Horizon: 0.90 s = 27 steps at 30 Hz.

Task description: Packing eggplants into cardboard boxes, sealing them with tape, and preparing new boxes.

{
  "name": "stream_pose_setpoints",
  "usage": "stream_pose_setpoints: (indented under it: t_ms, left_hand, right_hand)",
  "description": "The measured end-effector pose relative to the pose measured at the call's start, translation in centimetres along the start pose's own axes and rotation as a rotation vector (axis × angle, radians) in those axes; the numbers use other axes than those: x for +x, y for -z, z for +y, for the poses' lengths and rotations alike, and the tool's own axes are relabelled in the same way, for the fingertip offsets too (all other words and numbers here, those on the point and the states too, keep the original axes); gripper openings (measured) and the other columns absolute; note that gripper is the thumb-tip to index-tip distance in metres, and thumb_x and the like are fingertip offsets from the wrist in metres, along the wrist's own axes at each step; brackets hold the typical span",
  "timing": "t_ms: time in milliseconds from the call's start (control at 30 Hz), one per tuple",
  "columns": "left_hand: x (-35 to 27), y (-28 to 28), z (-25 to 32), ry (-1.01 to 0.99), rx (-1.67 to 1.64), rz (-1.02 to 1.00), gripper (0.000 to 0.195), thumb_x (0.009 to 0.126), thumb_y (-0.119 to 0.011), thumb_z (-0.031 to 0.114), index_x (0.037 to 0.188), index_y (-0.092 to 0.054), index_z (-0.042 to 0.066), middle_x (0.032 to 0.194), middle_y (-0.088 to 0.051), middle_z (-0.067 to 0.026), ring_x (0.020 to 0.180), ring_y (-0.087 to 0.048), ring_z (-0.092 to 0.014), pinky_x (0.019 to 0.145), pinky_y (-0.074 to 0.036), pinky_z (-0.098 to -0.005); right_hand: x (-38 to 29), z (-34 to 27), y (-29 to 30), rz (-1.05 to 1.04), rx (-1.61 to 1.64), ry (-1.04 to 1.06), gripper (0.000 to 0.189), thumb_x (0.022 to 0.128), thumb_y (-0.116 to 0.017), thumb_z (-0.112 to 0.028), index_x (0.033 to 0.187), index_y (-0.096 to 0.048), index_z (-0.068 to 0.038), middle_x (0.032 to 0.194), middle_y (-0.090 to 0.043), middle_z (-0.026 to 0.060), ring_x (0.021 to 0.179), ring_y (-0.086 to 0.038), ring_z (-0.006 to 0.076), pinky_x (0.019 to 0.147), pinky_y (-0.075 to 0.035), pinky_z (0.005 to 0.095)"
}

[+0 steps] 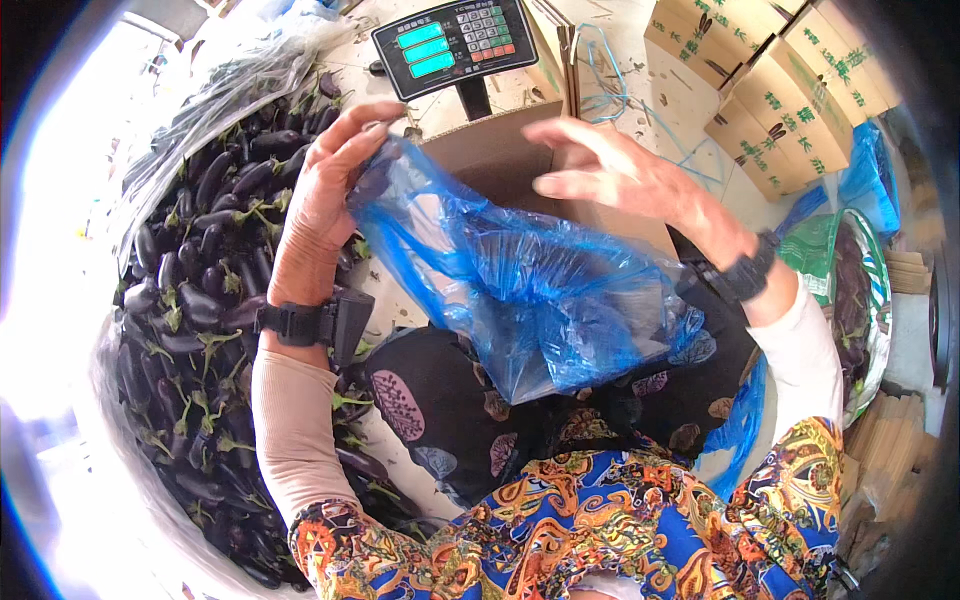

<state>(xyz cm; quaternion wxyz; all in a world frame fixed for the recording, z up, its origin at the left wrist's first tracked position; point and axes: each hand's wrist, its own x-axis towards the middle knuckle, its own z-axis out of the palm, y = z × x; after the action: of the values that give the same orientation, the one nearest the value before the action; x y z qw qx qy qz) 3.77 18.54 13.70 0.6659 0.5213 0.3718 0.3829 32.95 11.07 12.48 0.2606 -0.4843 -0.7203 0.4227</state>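
My left hand (337, 165) pinches the upper edge of a translucent blue plastic bag (555, 300). The bag spreads from there across my lap, crumpled and slanting down to the right. Apart from the bag, my right hand (607, 169) hovers with its fingers spread, holding nothing and slightly blurred. Beneath both hands an open cardboard box (487, 146) stands before me, its front partly hidden by the bag. Just beyond the box rises the display of a digital scale (457, 45), with lit panels and a keypad.
A large heap of eggplants (202, 300) lies along my left, edged by clear plastic sheeting (217, 127). Printed cardboard cartons (780, 112) are stacked at the far right. A green-and-white sack (810, 251) of eggplants stands beside my right arm. Blue strapping (600, 67) trails over the floor.
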Motion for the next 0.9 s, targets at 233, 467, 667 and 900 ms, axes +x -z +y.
stream_pose_setpoints:
  t_ms: [233,467,667,900]
  left_hand:
    - [2.0,-3.9,4.0,-0.162,-0.143,-0.344,0.031,0.09,-0.057,0.006,0.121,-0.057,0.002,0.1,-0.065,-0.0055,0.088,-0.062,-0.01,0.08,-0.05,-0.0224]
    - [3.4,2.1,0.9,-0.115,0.253,-0.007,0.023,0.089,-0.058,0.005,0.111,-0.063,0.001,0.089,-0.066,-0.0012,0.081,-0.059,-0.007,0.075,-0.047,-0.0194]
    - [4.1,7.2,-5.1,-0.085,0.291,0.18,0.021,0.087,-0.06,0.004,0.108,-0.066,0.002,0.081,-0.063,0.0013,0.069,-0.053,-0.003,0.063,-0.042,-0.017]
    - [7.6,6.7,-11.7,-0.17,0.643,0.245,0.018,0.085,-0.059,0.003,0.1,-0.068,0.004,0.075,-0.067,-0.0026,0.067,-0.055,-0.005,0.062,-0.046,-0.0207]
  right_hand:
    - [6.2,-3.5,0.6,-0.315,0.27,0.182,0.068,0.077,-0.075,-0.04,0.126,-0.052,0.002,0.112,-0.063,0.0133,0.104,-0.061,0.0219,0.096,-0.045,0.0313]
    - [2.6,2.2,4.4,-0.245,0.842,-0.186,0.032,0.084,-0.07,-0.027,0.106,-0.058,-0.008,0.066,-0.044,-0.0113,0.05,-0.036,-0.0027,0.043,-0.028,0.0142]
    - [0.4,9.0,7.5,-0.157,0.864,-0.355,0.017,0.088,-0.066,-0.026,0.089,-0.058,-0.011,0.072,-0.052,-0.01,0.053,-0.041,-0.0018,0.045,-0.034,0.0157]
    - [1.9,14.4,7.1,0.227,0.578,-0.419,0.017,0.088,-0.067,-0.026,0.087,-0.059,-0.011,0.076,-0.057,-0.0065,0.068,-0.054,0.0018,0.061,-0.045,0.0183]
